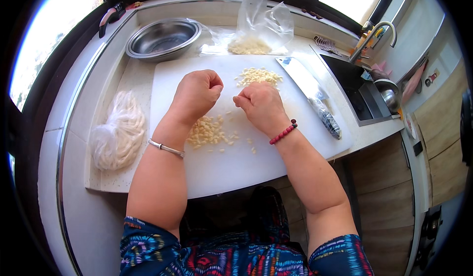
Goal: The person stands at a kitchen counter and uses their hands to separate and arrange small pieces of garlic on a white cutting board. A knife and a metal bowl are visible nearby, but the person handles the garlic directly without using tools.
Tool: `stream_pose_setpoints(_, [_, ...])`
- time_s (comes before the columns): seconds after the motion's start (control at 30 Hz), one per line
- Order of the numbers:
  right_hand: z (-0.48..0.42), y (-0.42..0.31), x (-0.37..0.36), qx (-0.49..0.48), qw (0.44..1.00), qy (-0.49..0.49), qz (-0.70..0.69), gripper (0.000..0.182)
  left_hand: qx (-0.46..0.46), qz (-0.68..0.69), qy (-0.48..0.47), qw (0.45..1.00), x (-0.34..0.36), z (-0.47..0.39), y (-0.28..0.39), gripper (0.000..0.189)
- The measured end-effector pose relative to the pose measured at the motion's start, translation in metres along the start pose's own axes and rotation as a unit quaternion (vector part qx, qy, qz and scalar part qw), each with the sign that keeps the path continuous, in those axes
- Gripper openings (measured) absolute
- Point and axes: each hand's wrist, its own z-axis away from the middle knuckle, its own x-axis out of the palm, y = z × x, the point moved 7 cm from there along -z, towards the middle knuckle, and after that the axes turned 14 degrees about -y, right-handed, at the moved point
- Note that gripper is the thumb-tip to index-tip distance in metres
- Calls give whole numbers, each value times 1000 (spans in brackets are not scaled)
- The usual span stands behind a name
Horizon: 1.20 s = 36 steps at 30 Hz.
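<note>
Above a white cutting board (229, 168), my left hand (199, 93) is curled with thumb and fingers together. Facing it a short gap away, my right hand (260, 104) has its thumb pressed to the bent forefinger. Whether either hand pinches something small, I cannot tell. A heap of small pale pieces, like bits of dough, (207, 130) lies on the board below my left hand, partly hidden by that wrist, with several loose pieces to its right. Just beyond my right hand is a second heap of pale pieces (258, 75), its near edge covered by the hand.
A cleaver (301, 78) with a wrapped handle lies along the board's right side. Behind the board stand a clear plastic bag of pale crumbs (251, 46) and a steel bowl (162, 39). Left is a bag of pale strips (120, 135); right, a sink (354, 91) with a faucet (380, 28).
</note>
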Motion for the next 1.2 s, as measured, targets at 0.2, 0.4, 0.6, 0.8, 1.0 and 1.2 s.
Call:
stream_pose_setpoints(0.2, [1, -11, 2, -53, 996, -42, -57, 12, -75, -54, -116, 989, 5, 6, 0, 12])
stream_pose_setpoints(0.4, [3, -16, 7, -61, 995, -76, 12, 9, -109, -117, -171, 972, 10, 11, 7, 13])
stream_pose_setpoints(0.6, [1, 5, 5, 120, 978, -173, 9, 14, -108, -110, -170, 973, 8, 11, 4, 10])
stream_pose_setpoints(0.8, [0, 10, 1, 145, 982, -110, 54, 11, -111, -82, -187, 973, 11, 11, 0, 8])
stream_pose_setpoints(1.0, [-4, 4, 4, 9, 995, -65, -71, 7, -104, -70, -189, 974, 9, 11, 1, 6])
stream_pose_setpoints(1.2, [-3, -8, 7, -65, 997, -16, 32, 5, -94, -66, -181, 977, 7, 8, -3, 5])
